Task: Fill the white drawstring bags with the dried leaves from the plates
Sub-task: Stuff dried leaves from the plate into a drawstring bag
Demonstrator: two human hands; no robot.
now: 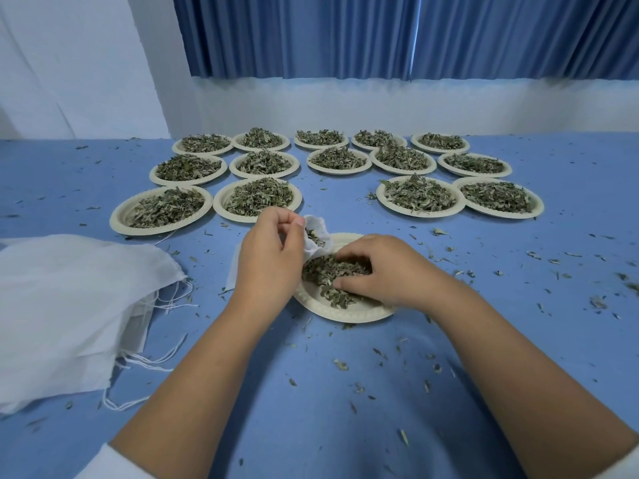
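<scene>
Blue cloth covers the worktop (pixel 345 392) under blue curtains (pixel 380 36), and it is already strewn with leaf crumbs (pixel 340 364), which shows how easily this stuff escapes.

My left hand (pixel 268 257) pinches the rim of the bag (pixel 320 233) between thumb and curled fingers (pixel 294 223), holding its mouth open just above the far edge of the near plate (pixel 345 311). A few leaves already show inside the mouth. My right hand (pixel 377 271) lies on the leaves (pixel 328 274) heaped on that plate, curled down round a clump with the thumb closing in from the near side.

I judge the risk to lie in the lift. The leaves are light, brittle and loose, so a handful taken too full would likely shed from between my fingers on the way across. The mouth is small and limp, held on one side only; if my pinch slackens it could fold shut and the handful would land on the cloth. Pressing down hard to gather could tip or slide the light plate, and squeezing could crush the leaves to dust.

The spare bags (pixel 69 299) lie in a heap well to my left, and the full plates (pixel 420 214) wait in rows beyond.
</scene>
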